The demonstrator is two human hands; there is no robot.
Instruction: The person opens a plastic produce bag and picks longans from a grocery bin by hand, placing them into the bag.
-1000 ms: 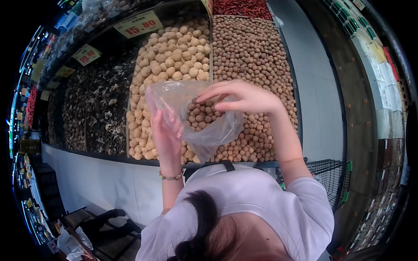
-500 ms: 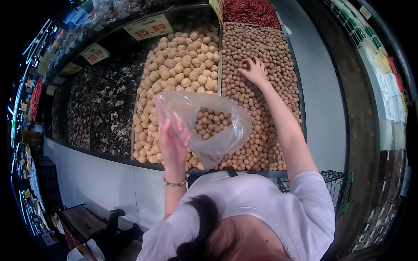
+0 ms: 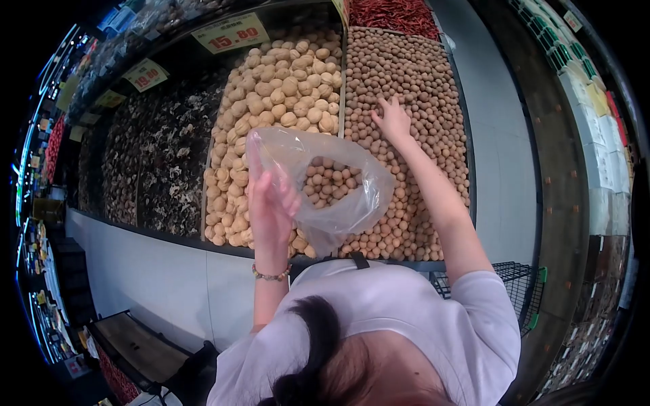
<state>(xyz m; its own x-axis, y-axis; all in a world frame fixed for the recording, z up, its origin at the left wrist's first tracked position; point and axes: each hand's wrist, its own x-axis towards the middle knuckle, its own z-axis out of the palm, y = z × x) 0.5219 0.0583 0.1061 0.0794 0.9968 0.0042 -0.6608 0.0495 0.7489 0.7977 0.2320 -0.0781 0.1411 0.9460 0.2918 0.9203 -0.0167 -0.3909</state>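
My left hand (image 3: 272, 203) is closed on the side of a clear plastic bag (image 3: 308, 142), holding its mouth open over the bins. Inside the bag lie several round brown dried longans (image 3: 330, 181). My right hand (image 3: 394, 122) reaches into the bin of dried longans (image 3: 413, 68). Its fingertips touch the pile, with thumb and fingers bent and apart. Whether a longan sits under the fingers is hidden. Left of the longans is a bin of pale walnuts (image 3: 277, 88), partly covered by the bag and my left hand.
A thin divider (image 3: 343, 88) separates walnuts and longans. Dried red chilies (image 3: 393, 17) lie behind; dark dried fungus (image 3: 176, 149) fills a bin at left. A price sign (image 3: 230, 34) stands behind the walnuts. A wire basket (image 3: 518, 291) is beside my right side.
My right hand has moved slightly left and toward me over the longans, and its fingers are drawn closer together. My left hand still holds the bag, which has shifted little.
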